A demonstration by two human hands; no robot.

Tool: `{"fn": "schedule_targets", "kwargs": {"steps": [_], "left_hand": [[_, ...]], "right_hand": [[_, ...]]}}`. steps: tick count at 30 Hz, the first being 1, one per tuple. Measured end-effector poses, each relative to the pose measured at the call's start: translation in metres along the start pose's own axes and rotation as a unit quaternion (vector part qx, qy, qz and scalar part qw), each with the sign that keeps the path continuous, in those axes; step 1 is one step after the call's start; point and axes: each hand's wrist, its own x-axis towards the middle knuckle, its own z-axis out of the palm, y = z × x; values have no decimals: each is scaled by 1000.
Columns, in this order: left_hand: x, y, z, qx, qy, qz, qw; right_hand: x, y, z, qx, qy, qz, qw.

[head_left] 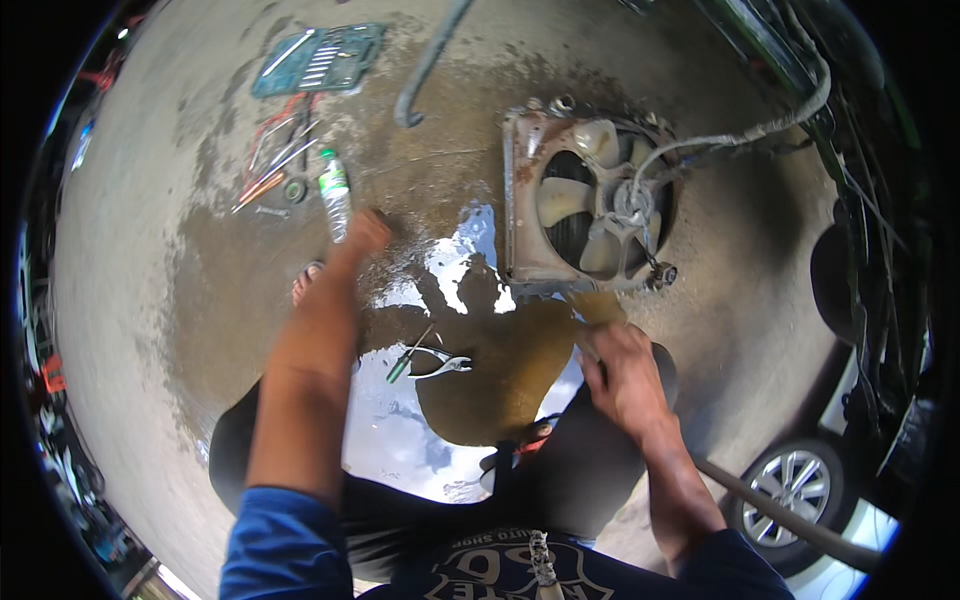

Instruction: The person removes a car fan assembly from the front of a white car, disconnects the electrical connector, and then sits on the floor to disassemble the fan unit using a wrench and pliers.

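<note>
Tool tray (318, 60): teal, open, upper left of the frame; loose hand tools (272, 170) lie just below it on the concrete.
Bottle (334, 195): clear plastic with a green cap, lying left of centre; nearest thing to the left hand.
Left hand (365, 235): reaching forward, fingers curled together, holding nothing that shows; it hovers just beside the bottle.
Pliers (445, 362): lying in the puddle at centre, touching a green-handled screwdriver (405, 362).
Radiator fan (590, 200): rusty frame with pale blades, flat on the ground upper right of centre; a grey wire loom (760, 128) trails off it.
Right hand (625, 375): lower right, closed around a hose (770, 505) that points at the frame's near edge; brown water pools there.
Risk: the judgement is that wet concrete could let a foot slip; spray could wet the fan motor's plug; tools in the puddle may rust.
Surface: rough concrete floor (150, 300), wet and reflective at centre.
Room: open-air yard; a white car's wheel (790, 480) at lower right.
</note>
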Motion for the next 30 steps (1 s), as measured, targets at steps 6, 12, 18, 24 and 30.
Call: {"fn": "schedule_targets", "kwargs": {"steps": [6, 12, 18, 24, 30], "left_hand": [[70, -115, -181, -76, 382, 145, 909], [-68, -77, -193, -34, 196, 122, 972], [-374, 39, -266, -580, 10, 243, 777], [-628, 2, -496, -784, 49, 471, 402], [-661, -103, -623, -795, 30, 560, 231]], "right_hand": [[-152, -52, -24, -124, 26, 205, 970], [-177, -68, -26, -43, 37, 220, 974], [-188, -98, -21, 33, -42, 206, 977], [-198, -155, -57, 6, -235, 248, 940], [-148, -252, -105, 146, -329, 163, 919]]}}
